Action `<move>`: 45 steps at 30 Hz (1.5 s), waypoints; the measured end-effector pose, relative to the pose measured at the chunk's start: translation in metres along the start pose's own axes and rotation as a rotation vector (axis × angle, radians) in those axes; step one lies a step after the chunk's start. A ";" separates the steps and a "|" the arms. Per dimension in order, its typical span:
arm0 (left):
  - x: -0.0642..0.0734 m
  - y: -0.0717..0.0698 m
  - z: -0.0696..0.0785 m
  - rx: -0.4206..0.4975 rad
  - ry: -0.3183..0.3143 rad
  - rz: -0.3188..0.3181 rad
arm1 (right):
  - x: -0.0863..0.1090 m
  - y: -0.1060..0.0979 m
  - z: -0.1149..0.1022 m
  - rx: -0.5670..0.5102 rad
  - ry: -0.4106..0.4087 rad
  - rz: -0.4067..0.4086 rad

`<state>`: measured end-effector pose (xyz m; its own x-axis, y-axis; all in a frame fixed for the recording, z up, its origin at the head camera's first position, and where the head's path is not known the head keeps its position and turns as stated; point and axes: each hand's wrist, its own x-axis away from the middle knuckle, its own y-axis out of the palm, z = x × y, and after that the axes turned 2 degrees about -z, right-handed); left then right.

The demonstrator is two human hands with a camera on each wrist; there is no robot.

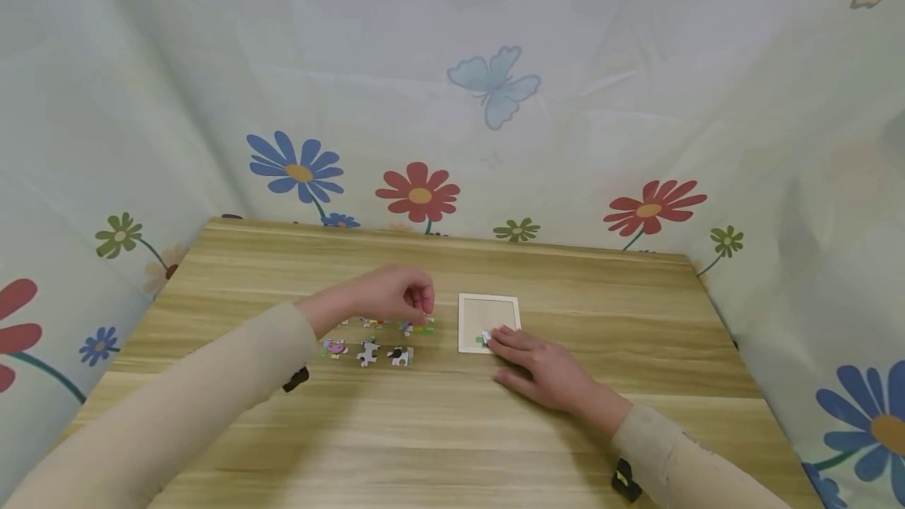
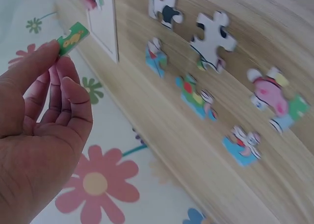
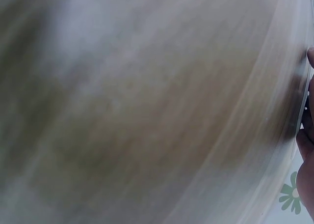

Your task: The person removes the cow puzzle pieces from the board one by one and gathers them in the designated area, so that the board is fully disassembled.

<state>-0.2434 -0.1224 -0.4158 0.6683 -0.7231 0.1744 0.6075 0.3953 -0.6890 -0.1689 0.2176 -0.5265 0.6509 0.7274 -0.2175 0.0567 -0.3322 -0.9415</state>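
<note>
My left hand [image 1: 396, 294] pinches a green puzzle piece [image 2: 73, 39] with an orange figure between thumb and fingertip, held above the table. To the right lies a square puzzle tray [image 1: 488, 296] with a white border. My right hand [image 1: 547, 374] lies over the tray's lower right side, its fingers extended and touching a small green and white puzzle piece [image 1: 484, 339] inside. The fingers partly cover that piece. In the right wrist view only the edge of the right hand [image 3: 306, 150] shows, and the table is blurred.
Loose pieces lie under and near the left forearm: a pink one [image 2: 271, 94], a white one [image 2: 212, 40], a black-and-white one [image 2: 167, 10] and several with blue parts [image 2: 196, 96]. The wooden table [image 1: 438, 438] meets a flowered curtain [image 1: 566, 148] at the back.
</note>
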 end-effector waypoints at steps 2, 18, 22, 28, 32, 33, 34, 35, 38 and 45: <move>0.010 -0.004 -0.004 0.011 -0.019 0.000 | 0.000 0.000 0.000 -0.002 -0.006 0.006; 0.077 -0.010 -0.046 0.042 -0.105 -0.038 | 0.000 0.002 0.001 -0.007 0.007 -0.018; 0.091 -0.007 -0.058 0.027 -0.119 -0.058 | 0.000 0.001 0.001 -0.003 -0.008 -0.005; 0.109 0.001 -0.068 0.035 -0.118 -0.083 | 0.000 0.000 0.001 0.003 -0.028 0.018; 0.116 0.005 -0.070 0.032 -0.112 -0.073 | 0.001 -0.001 0.001 -0.003 -0.020 0.013; 0.117 0.007 -0.070 0.030 -0.110 -0.069 | 0.001 -0.002 0.001 -0.005 -0.019 0.014; 0.118 0.008 -0.070 0.027 -0.105 -0.064 | 0.001 -0.002 0.001 -0.002 -0.019 0.014; 0.119 0.009 -0.070 0.022 -0.097 -0.060 | 0.001 -0.002 0.000 0.001 -0.020 0.016; 0.120 0.013 -0.071 0.008 -0.062 -0.044 | 0.001 -0.003 0.000 -0.003 -0.017 0.013; 0.123 0.020 -0.072 -0.056 -0.048 -0.008 | 0.001 -0.004 -0.001 -0.019 -0.002 -0.008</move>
<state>-0.1793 -0.2440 -0.4588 0.6843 -0.6976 0.2122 0.5885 0.3567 -0.7256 -0.1679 0.2188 -0.5225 0.6491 0.7309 -0.2108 0.0758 -0.3379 -0.9381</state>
